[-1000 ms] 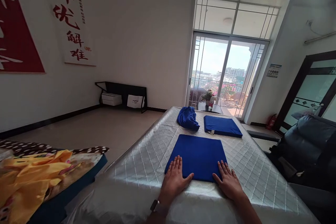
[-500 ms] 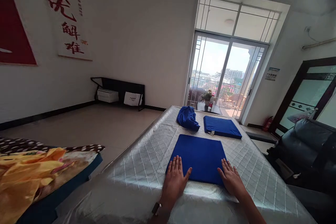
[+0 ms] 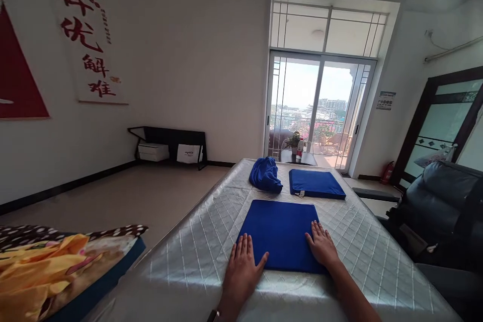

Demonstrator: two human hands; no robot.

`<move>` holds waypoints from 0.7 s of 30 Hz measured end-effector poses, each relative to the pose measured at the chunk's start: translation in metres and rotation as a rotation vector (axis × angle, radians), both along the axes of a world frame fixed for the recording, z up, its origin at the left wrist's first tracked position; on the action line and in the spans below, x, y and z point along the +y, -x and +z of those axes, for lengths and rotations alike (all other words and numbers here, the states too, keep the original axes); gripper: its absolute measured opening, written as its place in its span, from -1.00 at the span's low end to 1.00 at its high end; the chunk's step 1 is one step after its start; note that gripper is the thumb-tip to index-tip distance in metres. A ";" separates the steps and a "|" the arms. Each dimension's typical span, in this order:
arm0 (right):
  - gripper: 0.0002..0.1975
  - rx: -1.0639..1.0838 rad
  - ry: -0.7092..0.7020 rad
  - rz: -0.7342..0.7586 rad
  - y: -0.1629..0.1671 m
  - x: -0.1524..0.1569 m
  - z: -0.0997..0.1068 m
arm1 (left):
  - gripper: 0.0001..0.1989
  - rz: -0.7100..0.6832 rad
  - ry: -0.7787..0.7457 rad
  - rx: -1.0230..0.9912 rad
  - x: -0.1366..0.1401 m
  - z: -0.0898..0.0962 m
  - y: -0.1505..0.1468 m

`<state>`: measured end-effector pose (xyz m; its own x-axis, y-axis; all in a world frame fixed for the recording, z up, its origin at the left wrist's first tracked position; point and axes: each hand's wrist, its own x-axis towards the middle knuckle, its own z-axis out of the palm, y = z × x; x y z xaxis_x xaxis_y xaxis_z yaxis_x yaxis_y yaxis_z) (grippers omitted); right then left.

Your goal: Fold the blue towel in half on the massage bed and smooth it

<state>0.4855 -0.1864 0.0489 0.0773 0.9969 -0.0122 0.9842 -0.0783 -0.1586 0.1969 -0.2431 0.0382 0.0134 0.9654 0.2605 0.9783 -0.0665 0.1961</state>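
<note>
A flat blue folded cloth [image 3: 281, 234] lies squared on the quilted silvery mattress [image 3: 196, 251] in front of me. My left hand [image 3: 243, 264] rests flat on its near left corner, fingers stretched and thumb out to the side. On the right edge of the cloth lies my right hand [image 3: 321, 242], palm down with the fingers extended. Beyond it sit a crumpled blue cloth bundle [image 3: 266, 175] to the left and a neat stack of folded blue cloth [image 3: 316, 183] with a white tag to the right.
At the lower left lies yellow and patterned bedding [image 3: 41, 271]. A black leather chair [image 3: 439, 201] stands at the right. Past the mattress are a small table [image 3: 299, 159] with a plant and bottle, and a glass sliding door [image 3: 294, 105]. A low black rack [image 3: 171, 136] is against the wall.
My right hand has slid forward along the right edge of the cloth. My left hand stays flat at the left corner. The camera view has shifted and levelled slightly.
</note>
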 end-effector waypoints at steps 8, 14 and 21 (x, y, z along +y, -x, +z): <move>-0.26 0.051 -0.013 0.024 0.000 -0.005 0.007 | -0.04 0.015 0.019 0.044 0.004 -0.001 0.000; -0.26 0.067 -0.030 0.016 -0.001 -0.005 0.004 | -0.18 -0.116 -0.022 0.063 0.007 0.021 -0.017; -0.33 0.030 -0.034 0.055 -0.004 -0.010 0.004 | -0.26 -0.552 -0.028 -0.022 0.026 0.045 -0.128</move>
